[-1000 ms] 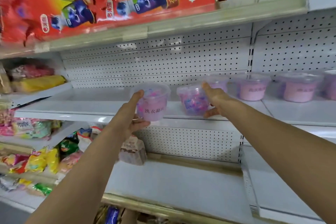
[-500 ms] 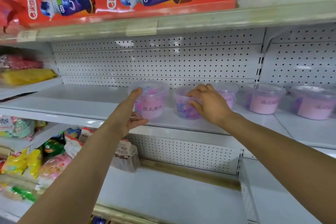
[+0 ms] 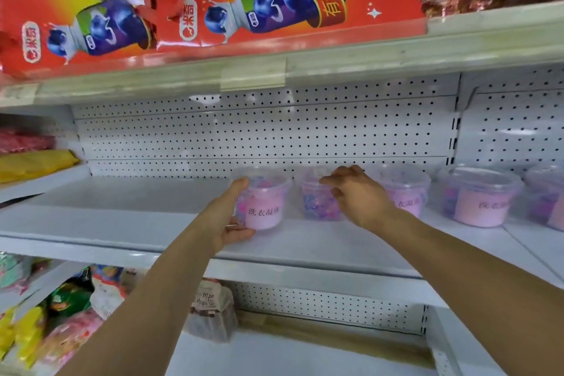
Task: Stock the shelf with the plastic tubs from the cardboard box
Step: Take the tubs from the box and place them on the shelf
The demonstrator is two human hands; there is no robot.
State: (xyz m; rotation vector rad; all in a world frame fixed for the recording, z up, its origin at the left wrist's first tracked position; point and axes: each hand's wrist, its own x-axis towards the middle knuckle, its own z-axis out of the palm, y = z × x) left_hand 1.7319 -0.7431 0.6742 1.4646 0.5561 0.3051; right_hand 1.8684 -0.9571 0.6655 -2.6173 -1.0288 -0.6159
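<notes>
My left hand [image 3: 227, 217] grips a pink-labelled tub [image 3: 263, 197] from its left side, thumb under its base, the tub standing on the white shelf [image 3: 128, 223]. My right hand [image 3: 355, 197] curls loosely over the rim of a second tub [image 3: 317, 201] just beside the first; I cannot tell whether it grips. Beyond my right hand, more tubs [image 3: 479, 195] line the shelf against the pegboard back [image 3: 262, 131].

Left hand [image 3: 225, 220], right hand [image 3: 358, 197]: bare, no rings, no watch; forearms bare, no sleeves in view.
</notes>
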